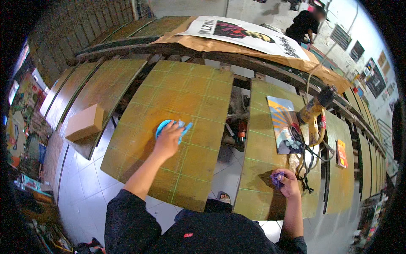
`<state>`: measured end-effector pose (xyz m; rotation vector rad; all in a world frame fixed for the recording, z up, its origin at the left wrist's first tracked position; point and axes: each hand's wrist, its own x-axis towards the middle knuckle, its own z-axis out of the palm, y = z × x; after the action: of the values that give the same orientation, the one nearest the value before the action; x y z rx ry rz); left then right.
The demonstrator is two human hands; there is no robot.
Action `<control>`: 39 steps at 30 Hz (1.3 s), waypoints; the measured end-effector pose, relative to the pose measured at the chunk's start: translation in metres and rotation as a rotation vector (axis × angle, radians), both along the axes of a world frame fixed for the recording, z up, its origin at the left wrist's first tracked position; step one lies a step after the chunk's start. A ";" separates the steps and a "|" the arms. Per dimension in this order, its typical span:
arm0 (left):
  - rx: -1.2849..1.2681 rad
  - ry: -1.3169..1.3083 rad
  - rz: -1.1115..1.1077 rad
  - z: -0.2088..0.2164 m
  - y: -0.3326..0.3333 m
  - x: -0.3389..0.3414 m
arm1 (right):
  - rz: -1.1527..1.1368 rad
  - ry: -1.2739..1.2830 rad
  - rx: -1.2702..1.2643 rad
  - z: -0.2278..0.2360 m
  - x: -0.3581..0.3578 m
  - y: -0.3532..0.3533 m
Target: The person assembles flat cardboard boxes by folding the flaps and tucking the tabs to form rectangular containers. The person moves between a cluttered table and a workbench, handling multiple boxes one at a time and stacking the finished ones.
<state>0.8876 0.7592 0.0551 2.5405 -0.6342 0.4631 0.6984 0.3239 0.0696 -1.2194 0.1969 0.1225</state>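
My left hand [168,139] is pressed down on a bright blue cloth [185,130], which lies bunched under its fingers on a large olive-brown board [190,163] marked with green grid lines. An orange-brown tint spreads over the board's middle around the cloth. Over the neighbouring board [258,163] to the right, my right hand [289,184] grips a small crumpled purple cloth [277,180] between thumb and fingers. Just beyond that hand are the dark, tangled cord [305,169] and a yellow heat gun [312,109] with a dark end.
Right of the gap, a blue-and-orange printed sheet [281,120] lies beside the heat gun; an orange packet [341,153] sits farther right. A cardboard box [84,122] rests on the left boards. At the back, a printed white sheet [203,26] covers brown paper, near another person [302,25].
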 end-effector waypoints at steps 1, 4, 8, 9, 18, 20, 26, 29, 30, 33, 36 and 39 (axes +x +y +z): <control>-0.099 0.134 -0.035 -0.003 0.006 0.009 | -0.006 0.004 0.011 -0.002 0.000 -0.002; -0.139 0.080 0.277 -0.007 0.023 0.073 | 0.000 0.030 0.028 0.000 0.004 -0.006; -0.101 -0.052 0.551 -0.022 -0.002 0.122 | 0.034 0.032 0.067 -0.001 0.010 -0.004; -0.188 -0.034 0.564 -0.014 -0.031 0.118 | 0.038 0.006 0.097 -0.001 0.011 -0.006; -0.413 0.687 -0.062 0.047 -0.134 0.008 | 0.035 0.005 0.150 -0.006 0.006 -0.010; -0.528 0.648 -0.156 0.064 -0.133 0.014 | 0.021 -0.028 0.139 -0.009 0.006 -0.014; -0.575 0.386 0.142 -0.019 -0.088 0.093 | 0.056 -0.015 0.148 -0.007 0.013 -0.011; -0.499 0.529 0.022 -0.016 -0.129 0.053 | 0.068 -0.022 0.119 -0.005 0.012 -0.012; -0.465 0.538 -0.006 -0.004 -0.141 0.032 | 0.042 -0.013 0.132 -0.005 0.006 -0.012; -0.396 0.622 -0.071 0.023 -0.134 -0.013 | 0.035 -0.017 0.140 -0.002 0.008 -0.012; -0.384 0.816 -0.147 0.035 -0.105 -0.046 | 0.019 -0.023 0.072 -0.005 0.008 -0.006; -0.774 0.730 -0.123 0.025 -0.059 -0.056 | -0.035 -0.033 -0.022 -0.014 0.008 -0.013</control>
<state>0.8316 0.6999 0.0799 1.7234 -0.2463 -0.2411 0.7062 0.3113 0.0559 -1.2386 0.1912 0.0699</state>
